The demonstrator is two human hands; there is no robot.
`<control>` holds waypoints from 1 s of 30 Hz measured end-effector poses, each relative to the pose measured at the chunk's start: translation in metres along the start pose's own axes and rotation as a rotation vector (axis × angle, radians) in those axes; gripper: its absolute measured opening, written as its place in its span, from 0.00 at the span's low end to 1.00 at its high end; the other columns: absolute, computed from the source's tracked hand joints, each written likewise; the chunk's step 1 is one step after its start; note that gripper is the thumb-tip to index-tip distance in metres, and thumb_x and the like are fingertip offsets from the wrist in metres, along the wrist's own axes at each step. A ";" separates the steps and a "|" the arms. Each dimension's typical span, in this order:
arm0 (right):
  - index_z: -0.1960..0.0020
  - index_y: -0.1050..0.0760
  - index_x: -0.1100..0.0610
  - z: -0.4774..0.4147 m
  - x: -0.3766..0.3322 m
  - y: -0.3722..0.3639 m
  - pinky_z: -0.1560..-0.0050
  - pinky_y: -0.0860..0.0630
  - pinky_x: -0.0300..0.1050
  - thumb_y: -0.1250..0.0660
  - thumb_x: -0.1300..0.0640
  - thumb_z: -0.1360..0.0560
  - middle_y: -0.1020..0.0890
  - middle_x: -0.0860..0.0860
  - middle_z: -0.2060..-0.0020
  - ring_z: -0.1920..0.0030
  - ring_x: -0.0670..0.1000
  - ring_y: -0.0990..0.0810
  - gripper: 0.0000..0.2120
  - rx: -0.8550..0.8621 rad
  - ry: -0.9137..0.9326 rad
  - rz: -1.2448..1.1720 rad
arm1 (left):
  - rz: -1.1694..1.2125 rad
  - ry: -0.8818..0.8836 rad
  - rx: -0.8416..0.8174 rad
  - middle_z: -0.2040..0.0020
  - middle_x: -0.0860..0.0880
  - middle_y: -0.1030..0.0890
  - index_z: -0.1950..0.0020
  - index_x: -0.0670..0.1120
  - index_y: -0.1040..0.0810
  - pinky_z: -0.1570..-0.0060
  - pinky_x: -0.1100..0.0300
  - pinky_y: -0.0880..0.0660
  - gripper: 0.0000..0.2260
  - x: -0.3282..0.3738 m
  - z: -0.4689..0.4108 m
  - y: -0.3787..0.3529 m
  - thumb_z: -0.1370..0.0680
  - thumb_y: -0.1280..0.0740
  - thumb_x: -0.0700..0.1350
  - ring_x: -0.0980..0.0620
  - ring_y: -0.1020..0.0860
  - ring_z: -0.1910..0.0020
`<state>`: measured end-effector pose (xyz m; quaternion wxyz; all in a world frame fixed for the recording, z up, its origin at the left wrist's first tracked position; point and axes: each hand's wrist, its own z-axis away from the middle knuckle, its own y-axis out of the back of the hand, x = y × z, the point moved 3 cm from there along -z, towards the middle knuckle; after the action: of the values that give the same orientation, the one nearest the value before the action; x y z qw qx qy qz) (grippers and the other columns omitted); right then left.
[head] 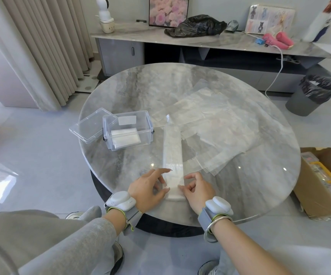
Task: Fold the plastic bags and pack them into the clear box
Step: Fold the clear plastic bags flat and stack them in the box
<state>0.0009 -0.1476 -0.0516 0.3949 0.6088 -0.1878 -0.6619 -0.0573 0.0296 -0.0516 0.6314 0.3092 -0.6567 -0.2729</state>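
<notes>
Both hands, left (148, 187) and right (197, 190), pinching the near end of a long folded plastic bag strip (173, 155) on the round tabletop (125, 86), clear box (128, 130) at left, flat bags (210, 124) at right.

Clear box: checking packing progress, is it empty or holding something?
Not empty. The clear box is open, its lid beside it, with one folded bag inside.
</notes>
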 end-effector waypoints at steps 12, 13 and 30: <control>0.39 0.32 0.47 0.020 -0.023 0.019 0.58 0.27 0.42 0.35 0.47 0.29 0.29 0.43 0.45 0.47 0.46 0.27 0.19 -0.001 0.497 0.494 | -0.061 0.033 -0.027 0.52 0.59 0.25 0.37 0.61 0.23 0.59 0.67 0.28 0.17 -0.007 -0.008 -0.006 0.23 0.35 0.45 0.61 0.27 0.63; 0.40 0.30 0.48 0.025 -0.024 0.019 0.59 0.26 0.44 0.34 0.49 0.32 0.29 0.44 0.44 0.46 0.49 0.27 0.21 -0.005 0.590 0.567 | -0.053 0.040 -0.029 0.52 0.59 0.25 0.37 0.62 0.23 0.58 0.64 0.26 0.17 -0.007 -0.009 -0.006 0.23 0.35 0.45 0.61 0.27 0.63; 0.52 0.16 0.54 0.026 0.001 0.007 0.55 0.21 0.44 0.25 0.63 0.37 0.15 0.46 0.51 0.46 0.49 0.19 0.14 0.240 0.933 0.430 | -0.120 -0.069 -0.007 0.32 0.62 0.32 0.41 0.59 0.20 0.60 0.60 0.23 0.16 -0.001 -0.011 -0.002 0.25 0.35 0.43 0.63 0.27 0.58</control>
<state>-0.0223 -0.1587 -0.0427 0.4908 0.8275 -0.1873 -0.1982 -0.0463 0.0290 -0.0530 0.5918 0.3364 -0.6574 -0.3231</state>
